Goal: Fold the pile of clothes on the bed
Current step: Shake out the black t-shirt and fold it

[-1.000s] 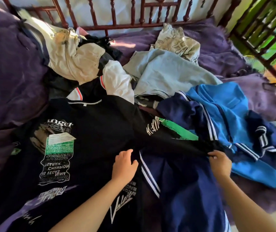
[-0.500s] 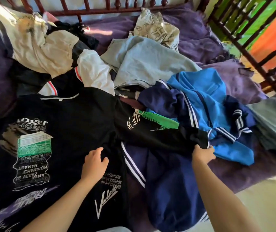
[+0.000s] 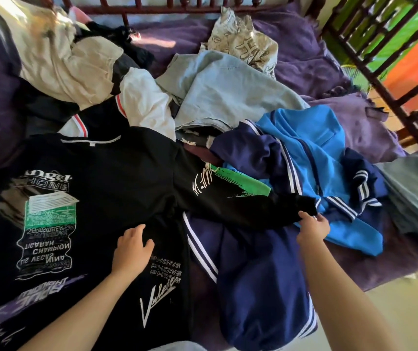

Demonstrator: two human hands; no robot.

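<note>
Closest to you, your left hand [image 3: 131, 252] lies palm down on the lower right part of the black shirt [image 3: 106, 178], fingers loose and slightly spread, pressing the cloth without gripping it. The shirt is spread face up across the near left of the bed, its white and green print upside down from where you stand and its collar pointing away from you. Your right hand [image 3: 313, 228] is out to the right, fingers curled round the cuff end of the shirt's sleeve [image 3: 240, 198], which stretches sideways between your two hands and carries a green patch and white script. Under that sleeve, and running down toward you between your forearms, lies a navy garment [image 3: 253, 274] with white stripes along its seam. Just beyond your right hand a bright blue jacket [image 3: 311, 158] with navy and white trim is heaped against it. Farther back, in the middle of the pile, a pale blue-grey garment [image 3: 228, 89] lies crumpled, with a white piece [image 3: 147, 102] edged in red just beside it on the left. Behind those, a cream garment [image 3: 76, 62] is bunched at the far left and a beige patterned one [image 3: 246, 44] sits near the back. All of it rests on the purple bedcover [image 3: 304, 59], and the dark wooden headboard [image 3: 177, 8] runs along the far edge.
</note>
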